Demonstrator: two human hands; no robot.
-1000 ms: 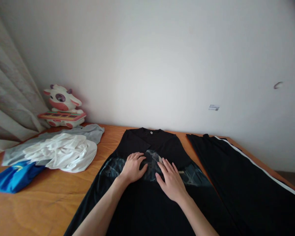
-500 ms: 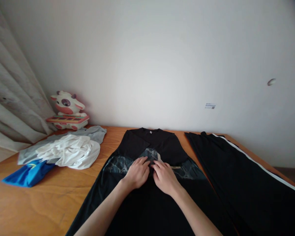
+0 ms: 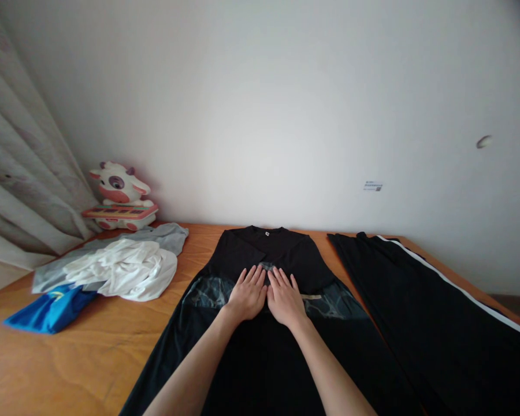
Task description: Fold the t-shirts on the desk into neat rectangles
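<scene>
A black T-shirt with a dark grey marbled band across its chest lies spread on the wooden table, its collar toward the wall. Flat on that band rests my left hand, fingers stretched forward. My right hand lies palm down beside it, also with fingers extended, the two thumbs nearly touching. Neither hand holds anything. Both sleeves are folded inward over the shirt. My hands and forearms hide the middle of the band and part of the lower shirt.
To the right lie black trousers with a white side stripe. At the left are a crumpled white garment, a grey garment and a blue one on the wooden table. Behind them stands a toy cow with a keyboard.
My fingers, bent and gathered at the middle of the band before, have straightened and flattened. Both hands have shifted slightly forward on the T-shirt.
</scene>
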